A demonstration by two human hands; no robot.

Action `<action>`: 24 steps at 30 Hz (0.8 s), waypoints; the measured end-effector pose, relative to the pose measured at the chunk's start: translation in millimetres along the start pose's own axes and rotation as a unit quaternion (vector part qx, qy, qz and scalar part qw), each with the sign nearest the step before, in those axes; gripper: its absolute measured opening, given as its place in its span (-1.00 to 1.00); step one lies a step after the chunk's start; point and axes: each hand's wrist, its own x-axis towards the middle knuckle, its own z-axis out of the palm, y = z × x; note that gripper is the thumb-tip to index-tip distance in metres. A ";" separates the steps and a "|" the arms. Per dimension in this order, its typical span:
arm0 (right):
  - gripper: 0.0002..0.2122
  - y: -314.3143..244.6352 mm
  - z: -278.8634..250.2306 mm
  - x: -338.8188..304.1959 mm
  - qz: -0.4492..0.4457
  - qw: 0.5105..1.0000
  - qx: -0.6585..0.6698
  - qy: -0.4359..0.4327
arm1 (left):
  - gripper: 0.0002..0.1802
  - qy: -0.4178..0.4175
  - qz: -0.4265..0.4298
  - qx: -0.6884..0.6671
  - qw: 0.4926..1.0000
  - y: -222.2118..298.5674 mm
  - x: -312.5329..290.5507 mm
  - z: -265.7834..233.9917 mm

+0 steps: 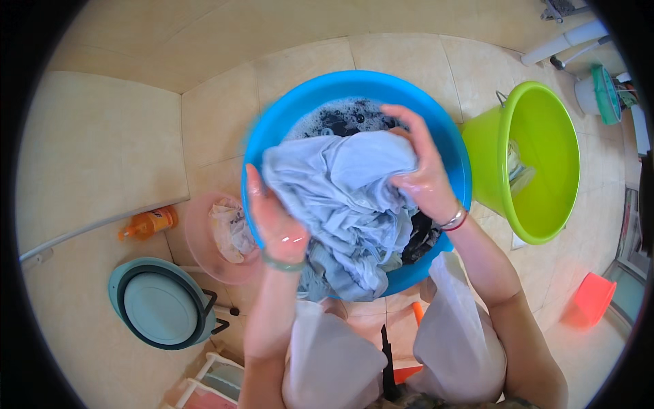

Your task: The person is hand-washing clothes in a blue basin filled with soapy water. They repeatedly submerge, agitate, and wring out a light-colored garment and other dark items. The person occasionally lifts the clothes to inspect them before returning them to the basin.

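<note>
A wet, bunched light-blue garment (340, 184) is lifted over a large blue basin (357, 80). My right hand (429, 174) grips its upper right side, thumb and fingers around a fold. On its left side my left hand (278, 228) bears the cloth, palm up and thumb out; the other fingers are hidden beneath it. Both hands look wet. Dark, sudsy water (340, 119) shows behind the garment. Some dark cloth (421, 238) lies at the basin's right, and a grey-blue part of the laundry (340, 273) hangs at the near rim.
A lime-green bucket (545, 198) with pale cloth inside stands tilted right of the basin. At left are a pink basin (204, 262) with whitish cloth, an orange bottle (150, 223) and nested grey-green basins (160, 310). A red plastic container (595, 298) is at far right.
</note>
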 end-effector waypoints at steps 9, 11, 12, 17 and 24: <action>-0.44 19.1 54.1 -55.3 -0.152 0.893 -0.359 -0.224 | -0.45 -0.123 -0.188 -0.195 0.955 -73.4 51.5 -44.5; -0.54 24.7 67.3 -52.5 -0.206 0.874 -0.395 -0.194 | -0.35 -0.276 -0.211 -0.147 0.926 -78.7 72.2 -65.8; -0.61 32.5 69.4 -51.3 -0.217 0.869 -0.403 -0.187 | -0.31 -0.350 -0.218 -0.120 0.903 -79.2 79.4 -74.9; -0.81 66.8 53.4 -6.4 -0.284 0.848 -0.442 -0.075 | -0.65 0.031 -0.027 -0.087 0.995 -91.2 23.2 -26.8; -0.82 100.1 41.5 -2.6 -0.127 0.878 -0.460 -0.037 | -0.67 0.189 -0.058 0.104 0.975 -101.8 30.2 -34.4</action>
